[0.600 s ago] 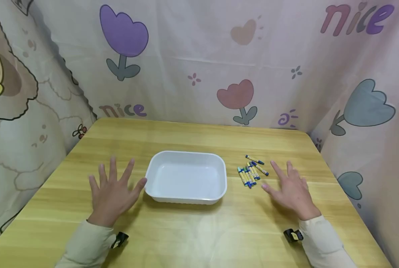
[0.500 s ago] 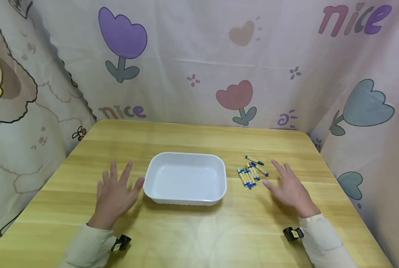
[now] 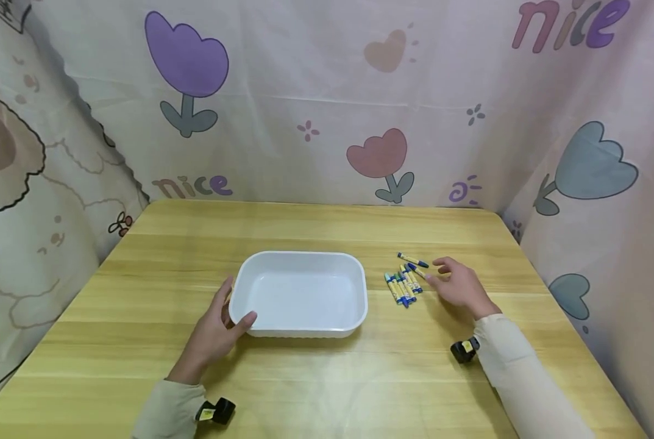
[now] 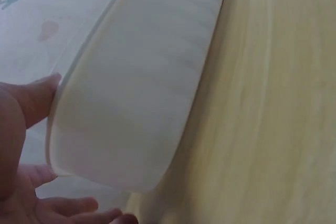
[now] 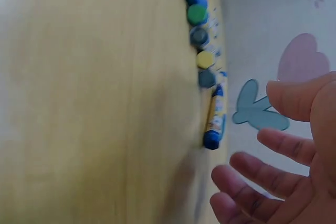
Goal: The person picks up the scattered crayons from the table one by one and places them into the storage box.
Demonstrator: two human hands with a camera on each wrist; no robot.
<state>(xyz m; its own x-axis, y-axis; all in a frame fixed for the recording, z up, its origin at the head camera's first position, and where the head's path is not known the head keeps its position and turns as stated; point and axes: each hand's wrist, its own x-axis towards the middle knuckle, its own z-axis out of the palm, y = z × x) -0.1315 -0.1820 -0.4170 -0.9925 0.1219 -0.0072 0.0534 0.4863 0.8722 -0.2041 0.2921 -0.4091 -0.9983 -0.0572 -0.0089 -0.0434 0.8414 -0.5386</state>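
Note:
A white plastic tray [image 3: 299, 299] rests on the wooden table, its inside bare. My left hand [image 3: 214, 332] holds its near left corner: the thumb lies over the front rim and the fingers reach along the left side. In the left wrist view, thumb [image 4: 39, 98] and index finger [image 4: 39, 174] meet the rim of the tray [image 4: 131, 87], while the other fingers stretch past it. My right hand [image 3: 461, 286] hovers beside several crayons [image 3: 400, 288] in yellow wrappers. Its fingers are loosely bent with nothing between them; the nearest crayon [image 5: 214, 116] lies just beyond the fingertips.
One crayon [image 3: 412, 260] lies apart behind the cluster. A printed cloth [image 3: 283, 79] hangs behind the wooden table [image 3: 316, 390] and along both sides. Black wrist cameras [image 3: 217, 411] sit at the sleeve cuffs.
My left hand has moved right from beside the tray onto its corner. My right hand has shifted slightly forward and left toward the crayons, its fingers bending. The head view has turned slightly.

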